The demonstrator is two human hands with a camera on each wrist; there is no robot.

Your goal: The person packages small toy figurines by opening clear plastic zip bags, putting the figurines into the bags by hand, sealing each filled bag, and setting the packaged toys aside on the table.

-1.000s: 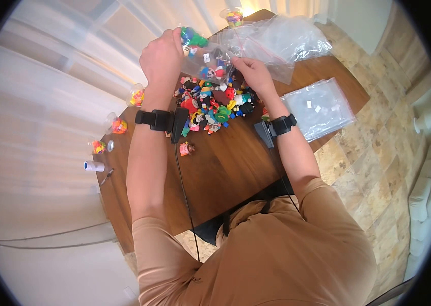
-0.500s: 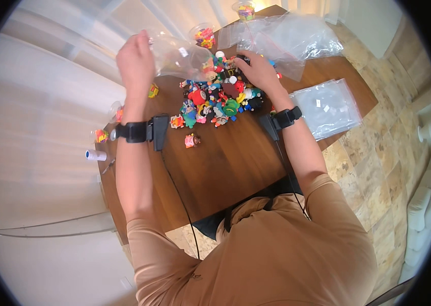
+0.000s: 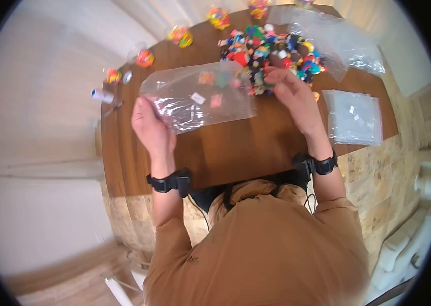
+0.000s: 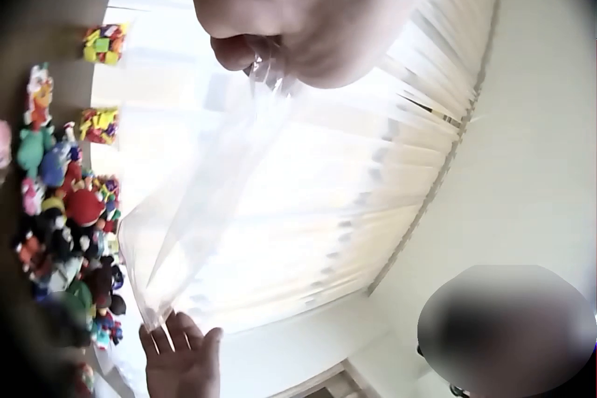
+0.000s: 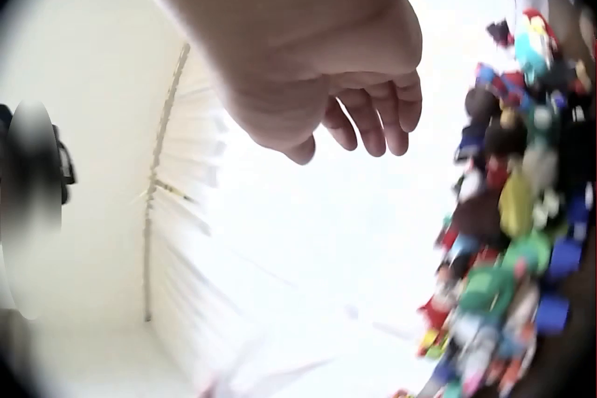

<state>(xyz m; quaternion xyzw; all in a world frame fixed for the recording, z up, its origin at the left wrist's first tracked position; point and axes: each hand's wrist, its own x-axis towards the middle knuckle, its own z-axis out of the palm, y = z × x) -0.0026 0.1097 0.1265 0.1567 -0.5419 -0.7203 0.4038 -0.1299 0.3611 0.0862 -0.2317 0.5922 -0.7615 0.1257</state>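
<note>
My left hand pinches one end of a clear plastic bag and holds it spread above the brown table. In the left wrist view the fingers clamp the bag, which hangs away towards my right hand. A few coloured shapes show through the film; I cannot tell whether they are inside it or beneath it. My right hand hovers at the bag's far edge, beside a pile of small colourful toys. Its fingers are loosely curled and hold nothing.
A flat stack of clear bags lies at the table's right edge. Loose crumpled bags sit behind the pile. Small cups of bright pieces line the far left, near a white tube.
My left hand swung the bag off the pile, out to the left and then back towards me, where it now hangs spread out. My right hand drew back from the toys.
</note>
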